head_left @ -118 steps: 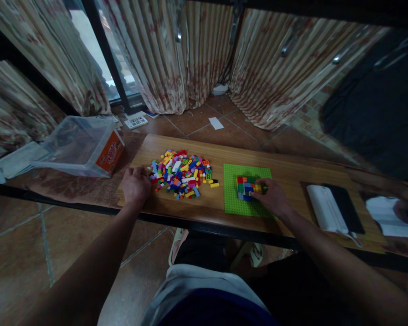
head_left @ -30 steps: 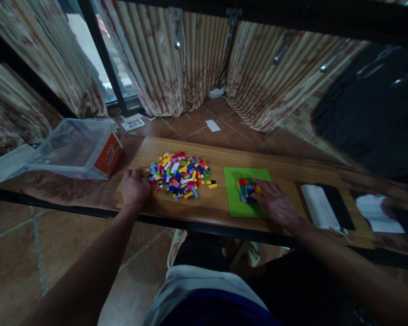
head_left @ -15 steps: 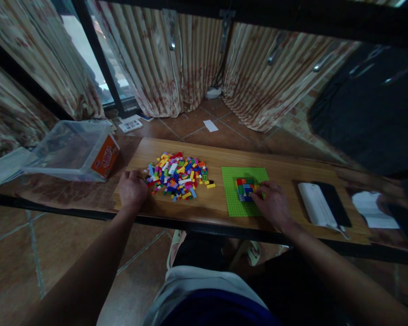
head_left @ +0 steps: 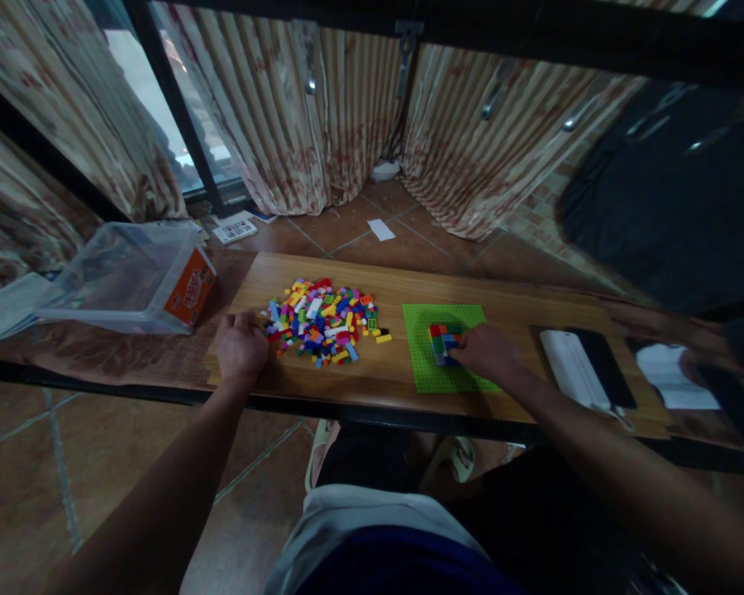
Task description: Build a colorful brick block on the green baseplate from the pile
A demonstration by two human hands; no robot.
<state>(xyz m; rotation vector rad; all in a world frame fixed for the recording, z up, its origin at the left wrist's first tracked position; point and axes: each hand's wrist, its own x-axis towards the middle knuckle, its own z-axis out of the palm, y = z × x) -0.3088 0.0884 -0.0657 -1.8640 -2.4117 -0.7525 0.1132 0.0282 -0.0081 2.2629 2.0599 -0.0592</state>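
Note:
My right hand (head_left: pixel 487 351) is closed over the right side of a small square build of toy bricks (head_left: pixel 441 347), its fingertips touching the bricks. Red, green, blue and grey bricks show on the build; its right part is hidden under the hand. The build sits on a bright green studded baseplate (head_left: pixel 426 382). At the left end of the wooden board, my left hand (head_left: pixel 241 340) rests with curled fingers beside a heap of loose multicoloured toy bricks (head_left: pixel 322 322). Whatever the left fingers may hold is too small or hidden to make out.
A clear plastic bin (head_left: pixel 124 273) with an orange label stands left of the wooden board (head_left: pixel 372 384). A white case (head_left: pixel 569 368) and a dark flat object (head_left: pixel 604 364) lie right of the baseplate, with white paper (head_left: pixel 675 376) farther right. Curtains (head_left: pixel 347 116) hang behind the bench.
My right hand has shifted slightly left over the build, and its fingers have curled into a more closed shape. My left hand has stayed in place.

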